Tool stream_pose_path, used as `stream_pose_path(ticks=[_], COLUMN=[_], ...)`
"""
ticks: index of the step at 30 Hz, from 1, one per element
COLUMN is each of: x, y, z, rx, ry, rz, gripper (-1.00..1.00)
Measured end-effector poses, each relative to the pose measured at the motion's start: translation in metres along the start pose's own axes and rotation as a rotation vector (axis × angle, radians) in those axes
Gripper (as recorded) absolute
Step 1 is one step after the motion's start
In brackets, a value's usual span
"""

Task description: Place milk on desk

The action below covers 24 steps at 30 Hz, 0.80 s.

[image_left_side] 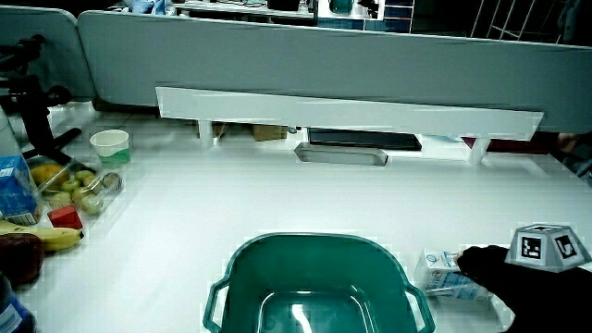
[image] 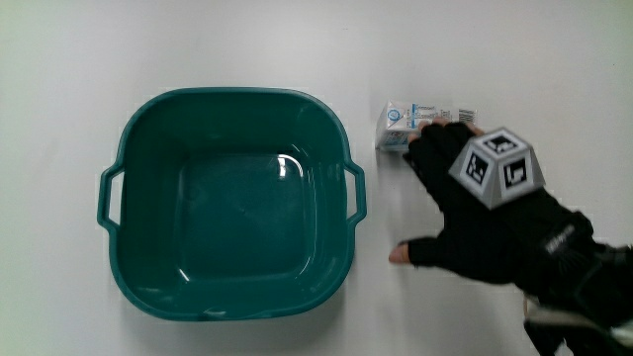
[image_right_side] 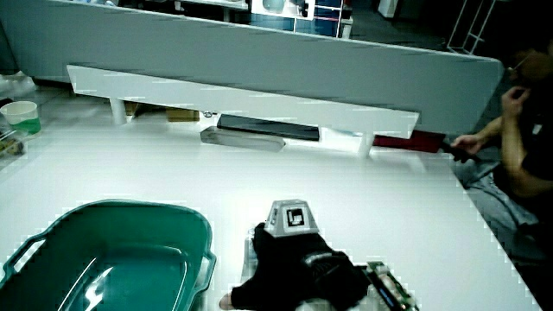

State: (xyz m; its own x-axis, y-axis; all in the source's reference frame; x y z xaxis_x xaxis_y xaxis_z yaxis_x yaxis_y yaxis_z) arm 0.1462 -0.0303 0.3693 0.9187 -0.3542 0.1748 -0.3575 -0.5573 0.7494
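A small white milk carton with blue print (image: 400, 123) lies on its side on the white table, close beside the handle of the green basin (image: 232, 94). The hand (image: 465, 210) in its black glove, patterned cube (image: 497, 165) on its back, rests over the end of the carton that lies away from the basin. Its fingers lie flat across the carton, and the thumb is spread away, touching the table nearer to the person. In a side view the carton (image_left_side: 442, 271) shows between the basin (image_left_side: 314, 239) and the hand (image_left_side: 546, 296). In a side view the hand (image_right_side: 298, 268) hides the carton.
The basin holds nothing. In a side view fruit, a banana (image_left_side: 37, 239), a blue carton (image_left_side: 14, 185) and a cup (image_left_side: 110, 141) crowd one table edge. A low white shelf (image_left_side: 342, 111) runs along the partition.
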Motion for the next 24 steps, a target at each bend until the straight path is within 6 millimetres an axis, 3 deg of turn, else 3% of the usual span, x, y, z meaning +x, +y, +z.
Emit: stream_pose_path(ticks=[3,9,11,12,13,16,24], x=[-0.010,-0.028,-0.037,-0.038,-0.047,-0.057,-0.059], y=[-0.016,-0.050,-0.062,-0.065,-0.075,-0.088,-0.094], z=[-0.008,-0.016,-0.018,-0.022,-0.013,-0.013,-0.020], rx=[0.050,0.009,0.063,-0.005,0.036,0.034,0.010], ry=[-0.081,-0.023,-0.105,-0.045,-0.076,-0.095,-0.083], rz=[0.024,0.139,0.145,0.136,0.187,0.207,0.203], gripper=[-1.00,-1.00,-1.00,-1.00,-1.00,-1.00,-1.00])
